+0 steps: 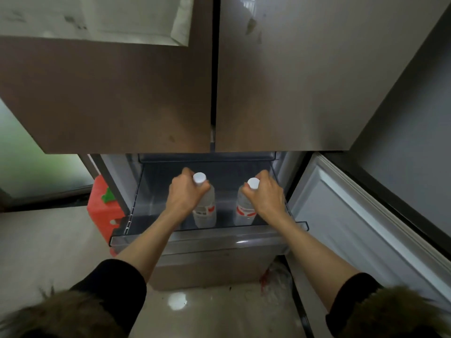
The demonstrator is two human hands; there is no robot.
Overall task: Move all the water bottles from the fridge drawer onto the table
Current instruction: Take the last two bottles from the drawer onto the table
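Two water bottles: left bottle [205,208] and right bottle [244,211], upright in open fridge drawer [207,236], well apart. Your left hand [186,191] wrapped round left bottle's neck; right hand [266,193] likewise on right. Neither lifted yet, seemingly. Bench out of view. Closed upper doors [156,93] overhang drawer; red stool [102,206] beside fridge.

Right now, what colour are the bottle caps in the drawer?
White, both caps: left bottle cap, right bottle cap. Head view shows them clearly.

Pulled-out grey fridge drawer [146,236]: two clear plastic water bottles upright inside (side by side), left bottle [206,211], right bottle [244,213].
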